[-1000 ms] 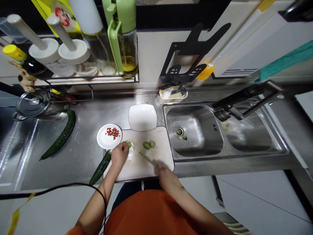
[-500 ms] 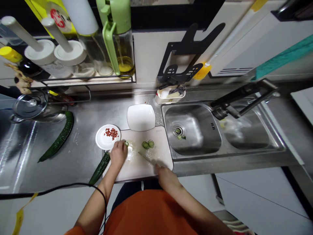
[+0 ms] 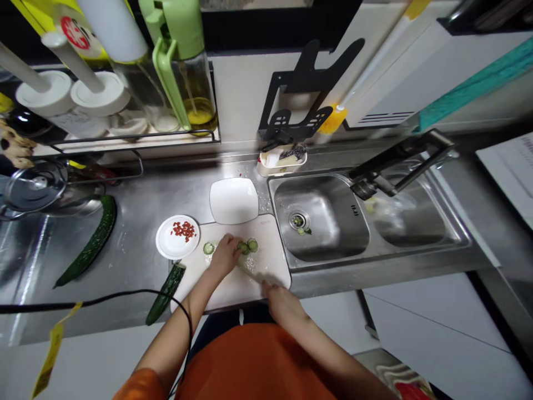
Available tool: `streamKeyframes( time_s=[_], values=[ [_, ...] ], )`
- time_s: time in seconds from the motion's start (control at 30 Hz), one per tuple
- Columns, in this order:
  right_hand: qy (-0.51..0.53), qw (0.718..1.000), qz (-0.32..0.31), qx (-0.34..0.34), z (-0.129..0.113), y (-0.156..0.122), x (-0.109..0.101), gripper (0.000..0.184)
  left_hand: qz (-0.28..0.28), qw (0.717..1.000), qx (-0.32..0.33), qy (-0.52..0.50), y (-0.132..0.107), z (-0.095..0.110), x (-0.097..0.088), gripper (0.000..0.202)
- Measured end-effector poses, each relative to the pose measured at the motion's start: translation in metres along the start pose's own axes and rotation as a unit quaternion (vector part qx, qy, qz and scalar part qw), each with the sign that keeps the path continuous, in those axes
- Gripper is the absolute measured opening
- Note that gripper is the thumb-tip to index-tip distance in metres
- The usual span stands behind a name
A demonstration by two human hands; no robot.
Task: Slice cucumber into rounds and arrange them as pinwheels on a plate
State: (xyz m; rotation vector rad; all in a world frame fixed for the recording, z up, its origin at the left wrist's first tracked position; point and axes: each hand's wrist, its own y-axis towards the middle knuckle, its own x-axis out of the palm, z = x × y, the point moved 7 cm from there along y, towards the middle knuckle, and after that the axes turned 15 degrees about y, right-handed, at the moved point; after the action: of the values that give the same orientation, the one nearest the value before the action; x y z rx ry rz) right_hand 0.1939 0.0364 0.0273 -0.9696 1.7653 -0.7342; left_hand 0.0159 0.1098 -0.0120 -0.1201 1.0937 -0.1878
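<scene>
The steel worktop (image 3: pixel 133 239) runs along the wall, and towards its right end the sink (image 3: pixel 328 228) is set in, green scraps (image 3: pixel 303 230) lying by the drain of the nearer basin. Left of the sink, the pale board (image 3: pixel 227 291) lies along the worktop's front edge. Over to the left a whole cucumber (image 3: pixel 89 247) lies aslant, its upper end close by the pot (image 3: pixel 81 206) near the back. The white dish (image 3: pixel 234 201) sits just at the board's back edge, left of the board's back right corner. A shorter cut cucumber (image 3: pixel 164 297) lies along the board's left edge, its pale cut end near the saucer and its other end by the worktop's front edge. The saucer (image 3: pixel 166 244) stands at the board's back left corner. Over the board, the person's right hand (image 3: pixel 283 303) is closed round the handle of the knife (image 3: pixel 251 275), near the front right corner, the blade pointing up and left. The left hand (image 3: pixel 225 256) has its fingers bent down at the board's middle, fingertips at a small cluster of slices (image 3: pixel 252 245); I can't tell whether they grip one. A lone slice (image 3: pixel 209 248) lies left of that hand, towards the saucer, which holds small red bits (image 3: pixel 184 230).
</scene>
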Motion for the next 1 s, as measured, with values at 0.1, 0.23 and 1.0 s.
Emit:
streamKeyframes(
  time_s=[0.1,0.23,1.0],
  values=[
    [0.008,1.000,0.003,-0.003,0.001,0.000,0.000,0.057,-0.026,0.999,0.008,0.024,0.004,0.004,0.000,0.033],
    [0.010,1.000,0.003,-0.003,0.002,0.000,0.000,0.061,-0.057,0.998,-0.001,0.032,0.006,0.006,-0.001,0.031],
    [0.006,1.000,0.003,-0.008,0.002,0.002,-0.001,0.060,-0.114,0.992,0.020,0.054,0.018,0.014,0.000,0.022]
  ],
)
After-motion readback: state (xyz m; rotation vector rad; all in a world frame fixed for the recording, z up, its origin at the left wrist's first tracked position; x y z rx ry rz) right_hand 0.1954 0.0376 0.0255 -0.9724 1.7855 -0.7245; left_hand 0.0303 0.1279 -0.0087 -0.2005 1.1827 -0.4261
